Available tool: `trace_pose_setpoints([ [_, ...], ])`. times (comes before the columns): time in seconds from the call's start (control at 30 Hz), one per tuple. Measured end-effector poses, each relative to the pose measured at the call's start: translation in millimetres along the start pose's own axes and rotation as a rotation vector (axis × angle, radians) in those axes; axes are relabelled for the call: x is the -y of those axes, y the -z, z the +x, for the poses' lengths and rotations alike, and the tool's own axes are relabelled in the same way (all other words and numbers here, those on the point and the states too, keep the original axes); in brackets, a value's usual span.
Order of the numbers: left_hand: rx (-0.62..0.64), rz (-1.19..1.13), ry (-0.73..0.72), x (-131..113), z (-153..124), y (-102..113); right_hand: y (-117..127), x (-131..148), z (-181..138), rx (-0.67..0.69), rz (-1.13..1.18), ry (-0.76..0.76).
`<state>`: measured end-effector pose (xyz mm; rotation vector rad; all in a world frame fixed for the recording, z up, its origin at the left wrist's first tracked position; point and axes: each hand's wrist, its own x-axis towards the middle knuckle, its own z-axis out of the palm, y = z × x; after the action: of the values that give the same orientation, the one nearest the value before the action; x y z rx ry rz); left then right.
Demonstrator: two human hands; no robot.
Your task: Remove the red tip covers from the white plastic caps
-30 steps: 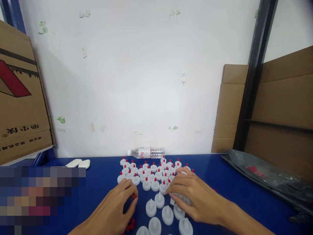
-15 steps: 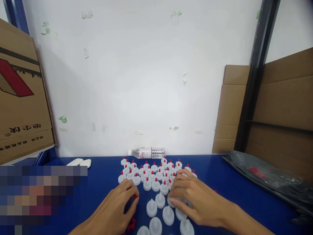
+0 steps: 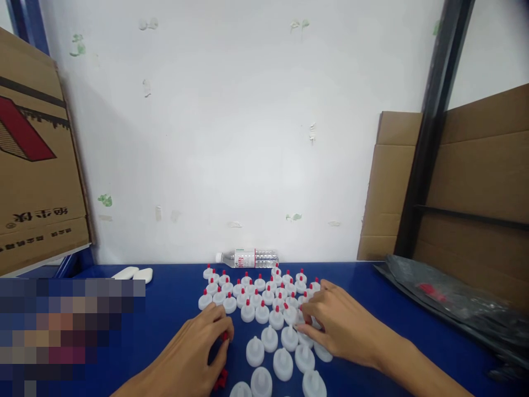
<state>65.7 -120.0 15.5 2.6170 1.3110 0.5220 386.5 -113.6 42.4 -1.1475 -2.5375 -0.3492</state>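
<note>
Left hand (image 3: 212,344): thumb and finger closed on a red tip (image 3: 225,336), apparently kept handy. Right hand (image 3: 339,325): fingers bent over upright caps; whether gripping, cannot tell. Bare caps (image 3: 283,364) stand near, red-tipped caps (image 3: 262,314) grouped beyond, seemingly for separation. Bottle (image 3: 266,258): red-and-white label (image 3: 245,258), unreadable. Box (image 3: 33,187): inverted characters (image 3: 40,215), illegible.

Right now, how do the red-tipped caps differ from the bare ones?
Colour: the red-tipped caps end in red; the bare caps are white throughout.
Place: the red-tipped caps mostly sit farther off, toward the bottle; the bare caps are nearer the camera.
Spacing: the red-tipped caps are mostly packed closely; the frontmost bare caps stand looser.
Shared: white rounded bodies, on the blue table.
</note>
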Motion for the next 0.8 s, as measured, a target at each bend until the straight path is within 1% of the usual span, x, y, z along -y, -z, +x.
trace_pose_setpoints([
  [0.07,-0.007,0.005,-0.001,0,0,0,1,-1,1,-0.019,0.002,0.05],
  [0.13,-0.015,0.002,-0.011,-1,0,0,4,-3,3,-0.068,0.004,0.103],
  [0.27,-0.037,-0.007,-0.04,1,-1,0,7,-5,4,-0.237,0.018,0.195],
  [0.4,-0.128,-0.035,-0.042,2,-2,5,-1,1,2,-0.432,0.061,0.204],
  [0.5,-0.202,-0.066,-0.074,-2,-3,9,-8,9,2,-0.529,0.124,0.185],
  [0.57,-0.237,-0.075,-0.111,-6,-3,10,-11,15,2,-0.555,0.2,0.175],
  [0.67,-0.258,-0.071,-0.155,-10,-4,10,-15,23,2,-0.555,0.307,0.166],
  [0.8,-0.272,-0.075,-0.197,-10,-5,8,-17,31,2,-0.586,0.332,0.206],
])
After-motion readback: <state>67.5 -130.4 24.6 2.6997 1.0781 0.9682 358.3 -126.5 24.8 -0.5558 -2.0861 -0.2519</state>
